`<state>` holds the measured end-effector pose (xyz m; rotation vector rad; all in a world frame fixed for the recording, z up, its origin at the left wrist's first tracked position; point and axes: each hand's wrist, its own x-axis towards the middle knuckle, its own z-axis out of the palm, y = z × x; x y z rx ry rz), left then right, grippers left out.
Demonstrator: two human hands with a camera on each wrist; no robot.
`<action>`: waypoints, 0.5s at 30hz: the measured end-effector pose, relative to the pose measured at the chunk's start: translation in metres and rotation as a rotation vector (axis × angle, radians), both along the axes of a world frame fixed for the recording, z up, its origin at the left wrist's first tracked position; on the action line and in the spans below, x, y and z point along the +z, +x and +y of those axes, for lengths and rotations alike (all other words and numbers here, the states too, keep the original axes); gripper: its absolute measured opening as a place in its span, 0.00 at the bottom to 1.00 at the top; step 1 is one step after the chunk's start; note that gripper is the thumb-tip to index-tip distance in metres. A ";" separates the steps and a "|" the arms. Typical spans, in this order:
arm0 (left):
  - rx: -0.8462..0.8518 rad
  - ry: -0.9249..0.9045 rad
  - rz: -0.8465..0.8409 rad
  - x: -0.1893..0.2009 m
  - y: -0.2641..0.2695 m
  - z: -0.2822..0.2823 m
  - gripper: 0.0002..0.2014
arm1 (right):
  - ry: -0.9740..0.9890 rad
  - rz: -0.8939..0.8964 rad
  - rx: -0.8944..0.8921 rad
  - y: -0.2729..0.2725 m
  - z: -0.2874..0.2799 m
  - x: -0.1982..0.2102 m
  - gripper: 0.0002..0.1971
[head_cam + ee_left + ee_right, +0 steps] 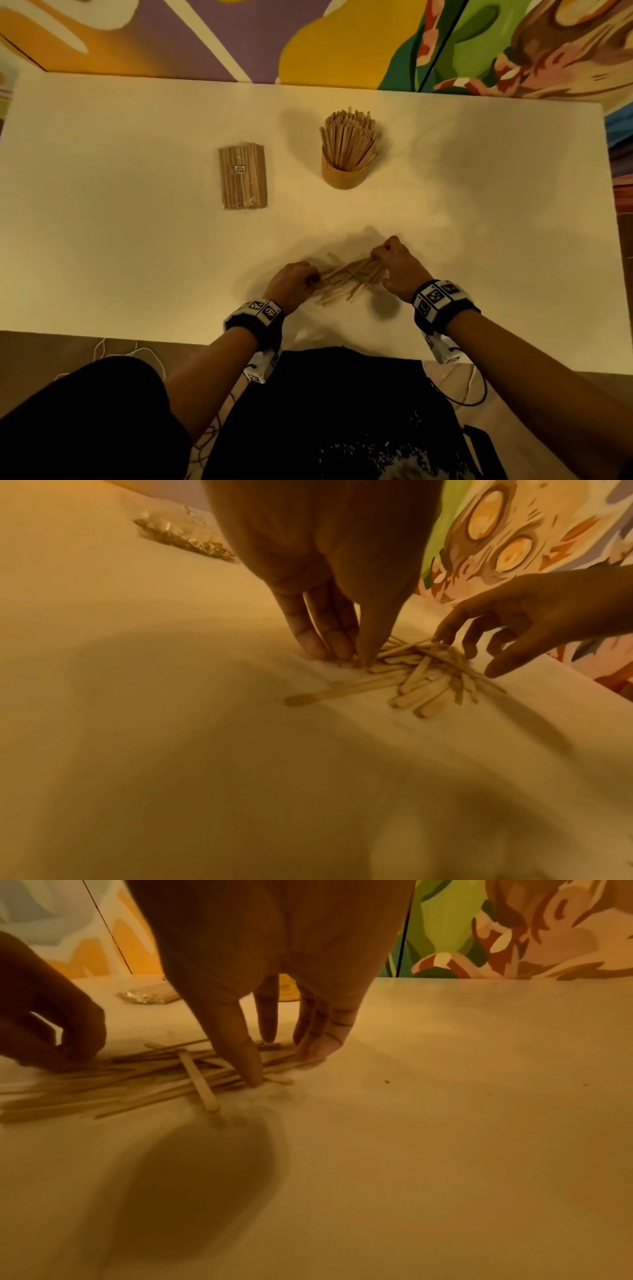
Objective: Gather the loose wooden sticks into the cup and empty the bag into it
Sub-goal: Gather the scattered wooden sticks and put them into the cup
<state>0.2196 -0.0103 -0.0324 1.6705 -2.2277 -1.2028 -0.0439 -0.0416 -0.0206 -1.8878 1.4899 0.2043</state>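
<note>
bag point(243, 177) left of cup point(343, 174) | loose sticks point(346, 279) nearer, on table point(137, 257)

Loose wooden sticks point(346, 275) lie crisscrossed (near edge); cup point(343, 173) upright, stick-filled; sealed bag point(244, 176) flat beside it.

Left hand point(291, 279) fingertips are hiding under its knuckles in head view, so its hold on the loose sticks point(349, 279) is staying unclear. Right hand point(399, 267) is covering the sticks' far ends. Bag point(243, 176) label print is reading too small. Cup point(287, 988) is sitting mostly behind right-hand fingers in right wrist view. Near tabletop point(205, 791) is blurring out.
</note>
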 end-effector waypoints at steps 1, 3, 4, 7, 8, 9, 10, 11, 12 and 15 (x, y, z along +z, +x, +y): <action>0.005 -0.007 0.009 0.000 -0.003 0.001 0.04 | -0.004 -0.003 0.007 0.001 0.003 0.000 0.29; 0.021 -0.075 0.003 0.000 -0.005 0.004 0.08 | -0.026 0.000 0.020 0.004 0.009 0.001 0.26; 0.011 -0.130 -0.008 0.000 -0.005 0.005 0.14 | -0.043 0.010 0.031 0.006 0.012 0.002 0.25; -0.117 -0.178 -0.123 -0.001 -0.008 0.004 0.40 | -0.063 0.056 0.062 0.008 0.017 0.006 0.26; -0.151 -0.157 -0.174 -0.002 -0.010 0.003 0.47 | -0.061 0.074 0.069 0.008 0.018 0.007 0.27; -0.183 -0.133 -0.214 -0.004 -0.012 0.000 0.53 | -0.059 0.097 0.080 0.009 0.018 0.008 0.28; -0.226 -0.114 -0.250 -0.005 -0.015 -0.003 0.57 | -0.061 0.123 0.093 0.009 0.019 0.009 0.30; -0.286 -0.099 -0.290 -0.008 -0.019 -0.006 0.59 | -0.061 0.150 0.106 0.008 0.019 0.009 0.31; -0.353 -0.091 -0.329 -0.010 -0.023 -0.007 0.60 | -0.064 0.172 0.117 0.008 0.020 0.009 0.32; -0.459 -0.147 -0.404 -0.011 -0.037 -0.007 0.51 | -0.066 0.205 0.133 0.004 0.024 0.010 0.34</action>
